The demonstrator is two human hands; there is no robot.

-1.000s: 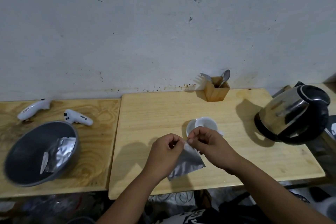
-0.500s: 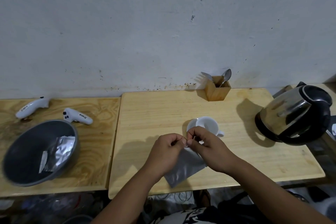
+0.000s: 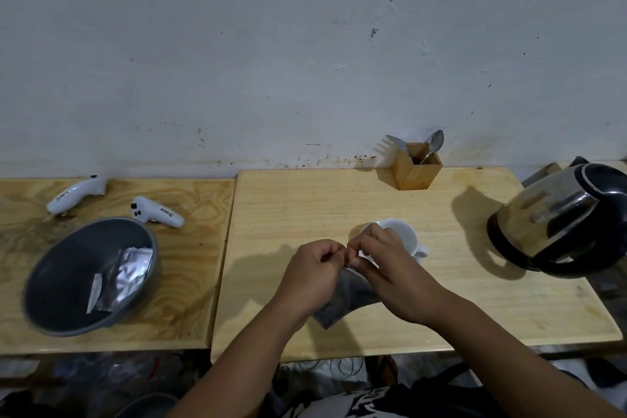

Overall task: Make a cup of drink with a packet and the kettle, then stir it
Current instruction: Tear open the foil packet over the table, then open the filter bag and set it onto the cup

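Observation:
A silver foil packet hangs between my hands over the right wooden table. My left hand and my right hand both pinch its top edge, thumbs nearly touching. Just behind my right hand stands a white cup, partly hidden by my fingers. A steel kettle with a black lid and handle sits at the right edge. A wooden holder by the wall carries a spoon and a fork.
On the left table stands a grey bowl holding more foil packets. Two white controllers lie behind it. A stained wall closes the back. Clutter lies on the floor under the tables.
The hands stay pinched on the packet's top edge; the packet has tilted slightly and hangs lower under my hands. Nothing else moved.

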